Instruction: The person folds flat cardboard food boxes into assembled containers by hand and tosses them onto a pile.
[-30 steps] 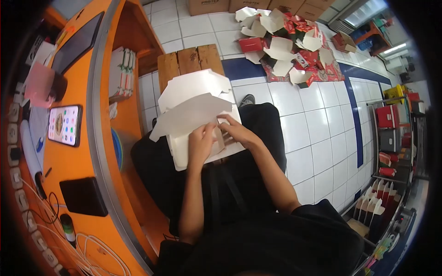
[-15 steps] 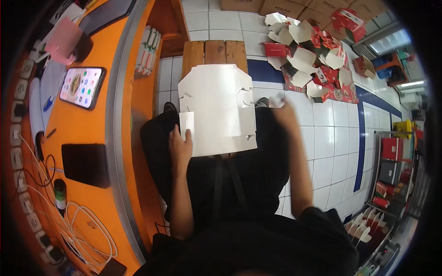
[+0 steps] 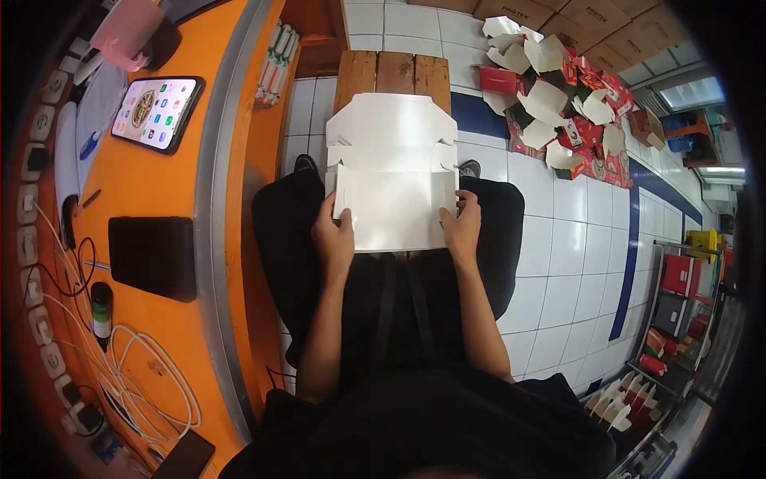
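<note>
A white cardboard box blank (image 3: 396, 209), partly folded, lies over a wooden bench (image 3: 396, 72) between the person's knees. Its near part has side walls raised on the left and right, while the far flap with cut corners lies flat. My left hand (image 3: 333, 233) grips the left wall, thumb inside and fingers outside. On the opposite side my right hand (image 3: 461, 227) pinches the right wall in the same way. The fingertips behind the walls are hidden.
A pile of folded red-and-white boxes (image 3: 550, 100) lies on the tiled floor, with brown cartons (image 3: 606, 28) behind. Along the left runs an orange counter (image 3: 159, 335) bearing a phone (image 3: 157, 113), a black case (image 3: 152, 257) and white cables (image 3: 152, 383). A rack (image 3: 678, 295) stands at right.
My right hand has come in from the right and taken hold of the blank's right side. Both side walls now stand up. The view has shifted slightly.
</note>
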The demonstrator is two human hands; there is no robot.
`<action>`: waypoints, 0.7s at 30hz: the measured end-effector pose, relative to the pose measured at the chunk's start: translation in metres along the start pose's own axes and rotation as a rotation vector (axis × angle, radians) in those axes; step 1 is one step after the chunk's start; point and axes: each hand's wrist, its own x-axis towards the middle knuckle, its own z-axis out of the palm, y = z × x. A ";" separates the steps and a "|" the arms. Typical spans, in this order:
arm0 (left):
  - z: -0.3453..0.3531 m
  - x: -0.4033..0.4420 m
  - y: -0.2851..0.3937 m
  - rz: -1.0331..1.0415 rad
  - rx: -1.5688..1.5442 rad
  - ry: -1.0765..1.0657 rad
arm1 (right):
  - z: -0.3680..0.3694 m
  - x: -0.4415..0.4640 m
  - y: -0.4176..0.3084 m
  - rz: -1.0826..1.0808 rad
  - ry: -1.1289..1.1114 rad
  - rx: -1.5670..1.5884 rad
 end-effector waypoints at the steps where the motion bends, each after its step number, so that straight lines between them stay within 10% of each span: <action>1: -0.002 0.003 -0.005 -0.128 -0.266 -0.006 | 0.001 0.002 0.003 0.028 0.000 0.027; 9: -0.008 0.007 -0.009 -0.266 -0.663 0.034 | 0.001 -0.007 -0.018 0.007 -0.017 0.071; 14: 0.007 -0.008 0.007 0.266 0.276 -0.064 | 0.013 -0.030 -0.031 -0.292 -0.082 -0.255; 21: 0.018 -0.015 0.025 0.261 0.767 -0.187 | 0.020 -0.034 -0.034 -0.507 -0.169 -0.678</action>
